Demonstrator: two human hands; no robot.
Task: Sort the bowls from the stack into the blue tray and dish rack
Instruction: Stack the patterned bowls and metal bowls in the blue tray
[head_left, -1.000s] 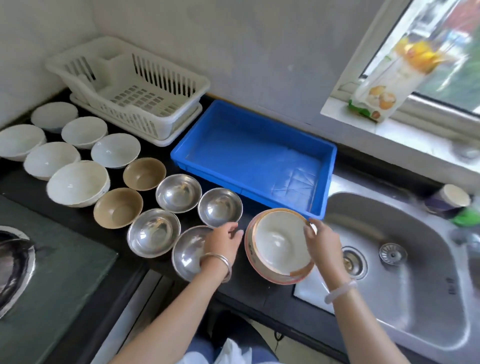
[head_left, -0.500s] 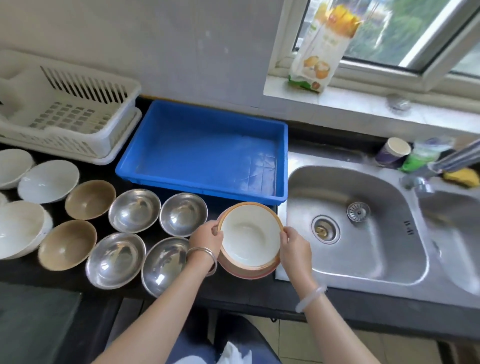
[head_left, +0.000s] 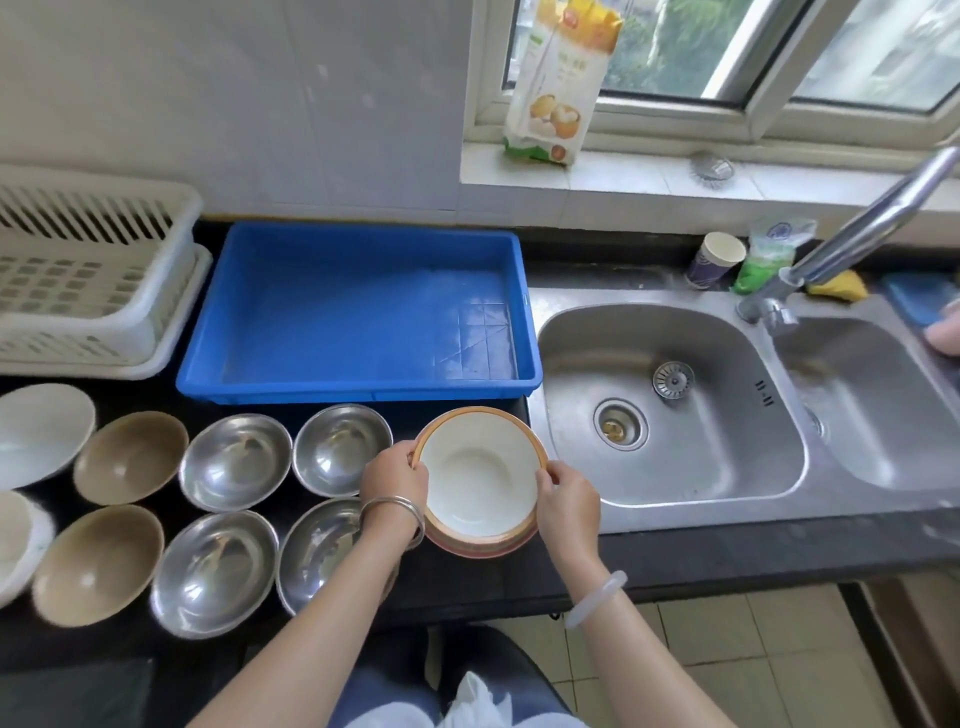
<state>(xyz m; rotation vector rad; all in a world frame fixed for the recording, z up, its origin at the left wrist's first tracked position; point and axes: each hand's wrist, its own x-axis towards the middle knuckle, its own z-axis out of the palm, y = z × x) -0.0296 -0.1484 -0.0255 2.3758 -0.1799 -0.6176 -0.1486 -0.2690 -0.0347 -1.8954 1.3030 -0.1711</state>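
The orange-rimmed white bowl, uppermost of a small stack, is gripped at its rim from both sides: the left hand is curled around the left edge, the right hand pinched on the right edge. The bowl is held mouth-up and round, slightly below the frame's centre, just in front of the blue tray. The white dish rack is seen at the left edge.

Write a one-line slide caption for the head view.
Left hand and right hand grip the orange-rimmed white bowl atop its stack, before the empty blue plastic tray.
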